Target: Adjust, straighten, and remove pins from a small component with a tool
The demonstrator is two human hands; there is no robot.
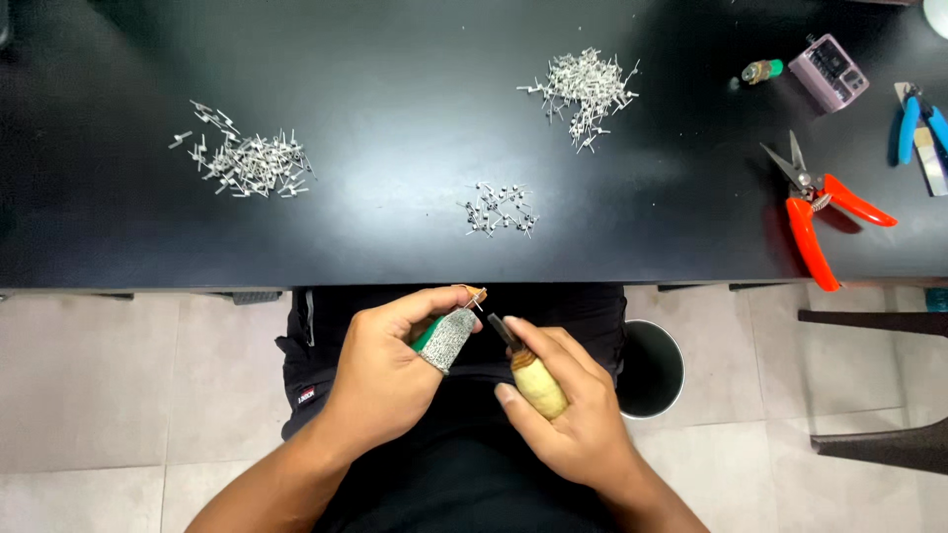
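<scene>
My left hand (390, 365) wears a grey knit finger cot with a green rim (449, 339) on the thumb and pinches a small metal pin (477, 298) at its fingertips. My right hand (568, 410) grips a small tool with a pale wooden handle (538, 383) and a dark blade (502, 330) that points toward the pin. Both hands are held over my lap, just below the front edge of the black table (395, 59).
Three heaps of small metal pins lie on the table: left (247, 156), middle (499, 209), back right (585, 91). Orange-handled snips (820, 212), blue-handled pliers (920, 123), a pink box (832, 71) and a small green-capped part (762, 71) sit at the right. A black bin (652, 367) stands on the floor.
</scene>
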